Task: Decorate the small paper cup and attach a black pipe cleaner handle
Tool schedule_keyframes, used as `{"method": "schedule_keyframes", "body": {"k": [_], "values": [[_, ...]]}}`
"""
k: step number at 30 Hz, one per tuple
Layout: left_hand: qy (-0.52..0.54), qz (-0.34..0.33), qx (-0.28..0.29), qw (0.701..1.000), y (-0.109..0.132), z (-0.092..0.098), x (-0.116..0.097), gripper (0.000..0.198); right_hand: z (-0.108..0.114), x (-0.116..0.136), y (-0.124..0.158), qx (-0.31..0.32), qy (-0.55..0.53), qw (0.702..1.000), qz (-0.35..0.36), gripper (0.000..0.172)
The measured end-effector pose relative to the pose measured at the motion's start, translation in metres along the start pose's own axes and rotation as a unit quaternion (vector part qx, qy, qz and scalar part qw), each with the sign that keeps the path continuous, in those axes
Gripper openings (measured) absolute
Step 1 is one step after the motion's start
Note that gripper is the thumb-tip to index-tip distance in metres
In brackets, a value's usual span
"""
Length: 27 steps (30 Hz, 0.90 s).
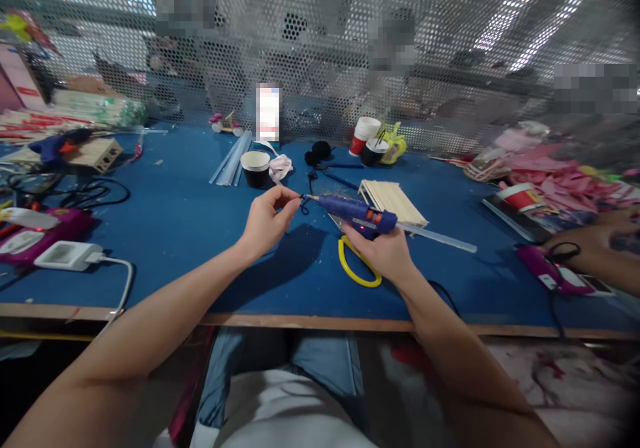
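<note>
My right hand point(383, 251) is wrapped round a blue glue gun point(350, 211), its nozzle pointing left and a clear glue stick point(443, 236) jutting from the back. In a pinch, my left hand point(270, 221) holds a thin black cord point(305, 206) right at the nozzle tip. Whether tip and cord touch is too small to tell. Below the glue gun lie scissors with a yellow handle point(357, 268), partly covered by my right hand. A small panel of pale wooden sticks point(395, 201) rests just behind the gun.
Behind my hands stand a dark paper cup point(256, 171), clear glue sticks point(233, 160), black yarn point(319, 151), pliers point(343, 178) and stacked cups point(364, 136). Power strips lie left point(45, 231) and right point(555, 271). Another person's arm point(595, 248) reaches in at the right. A perforated metal screen point(320, 55) closes the back.
</note>
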<state>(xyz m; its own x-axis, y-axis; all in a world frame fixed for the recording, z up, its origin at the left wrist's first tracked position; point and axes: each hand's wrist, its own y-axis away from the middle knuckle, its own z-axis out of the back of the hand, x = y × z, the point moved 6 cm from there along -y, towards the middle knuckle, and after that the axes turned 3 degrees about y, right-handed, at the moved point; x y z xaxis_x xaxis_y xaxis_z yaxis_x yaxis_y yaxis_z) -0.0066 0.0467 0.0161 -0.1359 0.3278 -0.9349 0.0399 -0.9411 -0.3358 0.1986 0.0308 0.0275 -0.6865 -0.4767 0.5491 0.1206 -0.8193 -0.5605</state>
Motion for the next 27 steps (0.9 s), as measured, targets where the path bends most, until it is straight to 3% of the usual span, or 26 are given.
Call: {"method": "schedule_keyframes", "body": {"k": [9, 14, 21, 27], "values": [[-0.026, -0.014, 0.002, 1.0, 0.0005, -0.0001, 0.0004, 0.013, -0.0073, -0.008, 0.0057, 0.018, 0.049, 0.996, 0.077, 0.015], [-0.021, -0.012, 0.001, 1.0, 0.0017, -0.0002, -0.0004, 0.013, -0.006, -0.0062, 0.0024, 0.054, 0.057, 0.995, 0.068, 0.017], [0.001, -0.01, -0.002, 1.0, 0.0015, -0.0003, -0.0022, 0.012, -0.0053, -0.0073, 0.005, 0.04, 0.059, 0.997, 0.02, 0.017], [-0.011, -0.011, 0.004, 1.0, 0.0012, -0.0011, -0.0015, 0.012, -0.0043, -0.0078, 0.0046, 0.041, 0.039, 0.998, 0.026, 0.018]]}}
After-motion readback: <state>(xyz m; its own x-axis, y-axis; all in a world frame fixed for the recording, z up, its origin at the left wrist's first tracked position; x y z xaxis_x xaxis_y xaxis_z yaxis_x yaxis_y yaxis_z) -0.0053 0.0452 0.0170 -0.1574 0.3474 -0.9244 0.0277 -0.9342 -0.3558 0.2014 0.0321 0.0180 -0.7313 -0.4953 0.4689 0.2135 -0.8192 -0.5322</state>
